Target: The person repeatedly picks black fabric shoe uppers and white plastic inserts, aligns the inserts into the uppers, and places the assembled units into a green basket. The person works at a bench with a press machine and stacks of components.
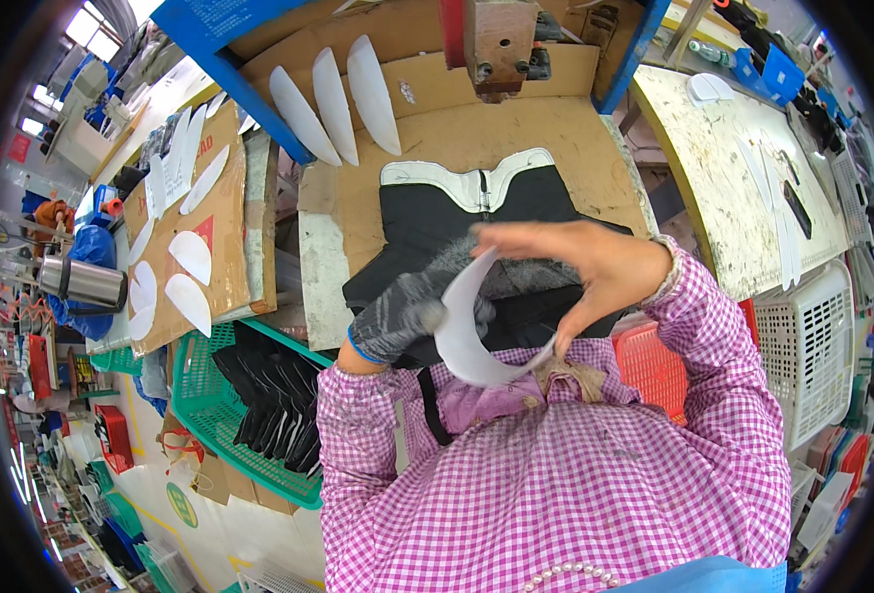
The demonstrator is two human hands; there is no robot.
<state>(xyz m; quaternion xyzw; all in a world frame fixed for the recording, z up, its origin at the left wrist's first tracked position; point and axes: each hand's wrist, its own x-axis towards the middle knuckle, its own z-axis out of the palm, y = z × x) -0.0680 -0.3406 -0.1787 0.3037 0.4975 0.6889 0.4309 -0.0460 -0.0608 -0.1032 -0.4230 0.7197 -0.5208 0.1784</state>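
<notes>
A thin white crescent-shaped piece (pixel 465 336) is bent into a curve in front of my body. My left hand (pixel 397 314), in a dark grey knit glove, grips its left side. My bare right hand (pixel 585 259) arches over it, with fingertips at the upper end and the thumb at the lower right end. The fingers are slightly blurred. Beneath and beyond both hands lies a black cut piece (pixel 528 206), partly hidden by them. Along its far edge run two white curved pieces (pixel 435 184) that meet near the middle.
A machine head (pixel 499 49) hangs above the cardboard-covered bench (pixel 457 127) inside a blue frame (pixel 244 94). Three white half-oval pieces (pixel 330 104) lie at its far left. A green basket (pixel 195 395) of black pieces stands left; a white crate (pixel 803 346) stands right.
</notes>
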